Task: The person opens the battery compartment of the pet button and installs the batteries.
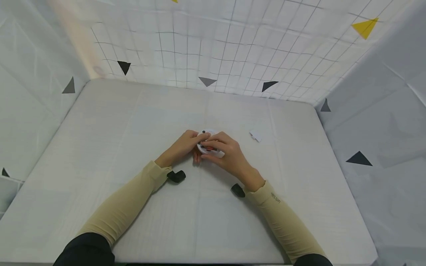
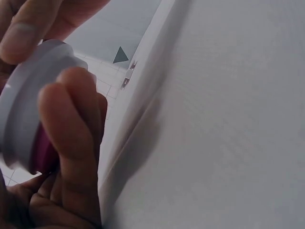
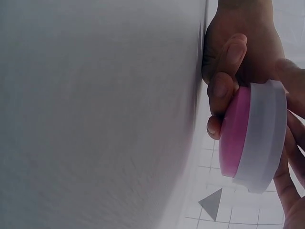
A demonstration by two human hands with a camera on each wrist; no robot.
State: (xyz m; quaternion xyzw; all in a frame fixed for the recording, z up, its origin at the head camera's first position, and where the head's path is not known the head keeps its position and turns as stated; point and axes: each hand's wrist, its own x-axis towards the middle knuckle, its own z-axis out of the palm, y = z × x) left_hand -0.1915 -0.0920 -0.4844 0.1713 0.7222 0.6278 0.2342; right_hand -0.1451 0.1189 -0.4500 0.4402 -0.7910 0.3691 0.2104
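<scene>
A round device [image 1: 213,132], white on its upper side and pink below, is held just above the white table. A cluster of small holes and an orange-red part [image 1: 210,148] show on its white face. My left hand [image 1: 184,147] grips its left side, thumb on top and fingers curled beneath the pink base [image 3: 236,133]. From the right, my right hand [image 1: 229,153] reaches over the white face, its fingers and thumb bent against it near the orange-red part. Those fingers hide much of the face. The white rim [image 2: 19,109] appears close up in the left wrist view.
A small white flat piece with a tab [image 1: 255,135] lies on the table [image 1: 159,111] to the right of the device. White sheeting with dark triangles [image 1: 359,159] rises at the sides, and a gridded sheet [image 1: 233,48] stands behind. Dark wrist mounts [image 1: 176,176] sit beneath the sleeves.
</scene>
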